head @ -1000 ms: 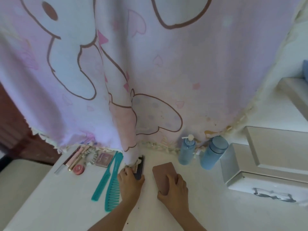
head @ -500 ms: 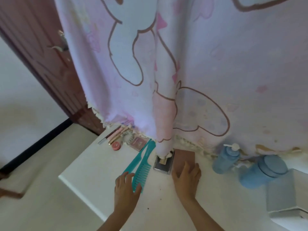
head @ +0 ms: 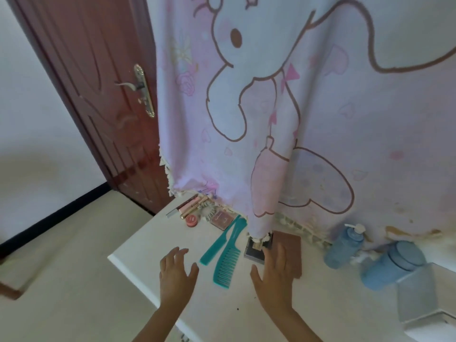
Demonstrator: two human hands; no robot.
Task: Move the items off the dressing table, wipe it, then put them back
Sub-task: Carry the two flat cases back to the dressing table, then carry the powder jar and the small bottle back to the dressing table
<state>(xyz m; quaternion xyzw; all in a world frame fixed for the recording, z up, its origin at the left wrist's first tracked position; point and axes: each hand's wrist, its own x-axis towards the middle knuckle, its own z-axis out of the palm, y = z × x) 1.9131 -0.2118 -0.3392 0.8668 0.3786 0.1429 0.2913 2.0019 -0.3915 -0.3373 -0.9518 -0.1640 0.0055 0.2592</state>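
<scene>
**Operator:** Report the hands.

**Manual:** The left hand (head: 176, 275) is released, fingers spread, grasping nothing, left of the wide-toothed teal plastic comb (head: 228, 264); whether it touches the white dressing table (head: 333, 304) cannot be told. The right hand (head: 274, 272) lies flat, right of that comb; its straight fingers rest on the flat brown rectangular case (head: 292, 253); nothing is gripped.

**Operator:** Where are the items, and what is the procedure?

**Manual:** Every item lies on the table top; whether they await removal or are already returned cannot be determined. For either stage, handle one item per hand; draw the brown case toward the front edge with flat fingers before lifting; set items parallel to the comb.

**Operator:** Obstructions?

**Manual:** The pink cartoon-print curtain (head: 320, 119) hangs behind the comb; one fold rests its fringe on the dark rectangular box (head: 254, 251), just right of the comb, beside the brown case; raise the fold first, or the cloth probably drags. The slim teal plastic comb (head: 220, 241) lies close against the comb's left side; the pink square compact (head: 222, 218) and round red pot (head: 192, 220) lie beyond its handle. Well to the right stand the blue pump bottle (head: 344, 245) and blue lidded jar (head: 392, 266); both appear easy to topple.
</scene>
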